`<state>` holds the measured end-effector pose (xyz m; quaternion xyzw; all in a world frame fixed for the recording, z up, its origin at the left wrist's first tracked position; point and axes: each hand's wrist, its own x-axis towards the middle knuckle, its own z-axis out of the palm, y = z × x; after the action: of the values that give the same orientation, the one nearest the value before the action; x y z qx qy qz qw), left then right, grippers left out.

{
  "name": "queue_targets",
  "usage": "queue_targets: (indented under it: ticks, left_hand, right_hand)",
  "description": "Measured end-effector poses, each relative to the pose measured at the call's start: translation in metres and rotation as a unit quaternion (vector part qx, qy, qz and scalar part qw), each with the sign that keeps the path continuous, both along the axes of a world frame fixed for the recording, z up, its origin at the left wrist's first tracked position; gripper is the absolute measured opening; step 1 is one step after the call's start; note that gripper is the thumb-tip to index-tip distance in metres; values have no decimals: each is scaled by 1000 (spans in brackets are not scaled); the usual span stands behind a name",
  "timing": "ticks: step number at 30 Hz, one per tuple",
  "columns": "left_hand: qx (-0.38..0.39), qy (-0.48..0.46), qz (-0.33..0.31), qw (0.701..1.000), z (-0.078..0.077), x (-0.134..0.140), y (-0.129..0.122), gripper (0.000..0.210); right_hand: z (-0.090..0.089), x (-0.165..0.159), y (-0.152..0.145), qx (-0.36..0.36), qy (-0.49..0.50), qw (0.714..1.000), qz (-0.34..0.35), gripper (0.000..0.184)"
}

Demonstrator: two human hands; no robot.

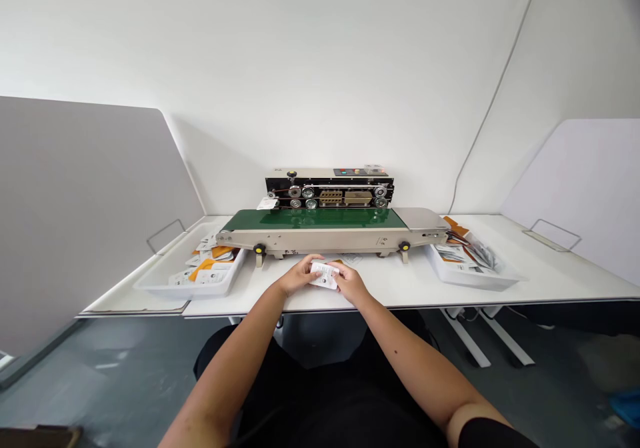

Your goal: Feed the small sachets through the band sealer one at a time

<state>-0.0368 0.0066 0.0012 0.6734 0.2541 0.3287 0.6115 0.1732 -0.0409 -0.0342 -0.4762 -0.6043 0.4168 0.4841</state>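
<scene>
Holds 1 packet (327, 277) between the left hand (300, 274) and the right hand (352, 284), pinched by both at its 2 opposite sides, with the printed face in view. Has it over the front part of the table (397, 288), near the machine (330, 240), between left tray (195, 291) and right tray (475, 279).

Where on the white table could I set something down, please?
Bare tabletop lies right of the right tray, and between it and the right hand. Crowded: that tray and the left tray, heaped with packets, and behind the held packet.
</scene>
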Motion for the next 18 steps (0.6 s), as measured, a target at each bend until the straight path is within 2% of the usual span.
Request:
queue_targets:
  ticks: [5,12,18]
  left_hand:
    - [9,13,14,1000,-3,-2,6,44]
    - [12,3,43,999,-4,-1,9,46]
    - [9,13,40,999,-2,-1,9,51]
  right_hand:
    - [7,1,-2,-5,82,997,14,37]
    - [8,1,-3,-6,107,994,-15,30]
    - [6,3,0,-7,118,992,-41,34]
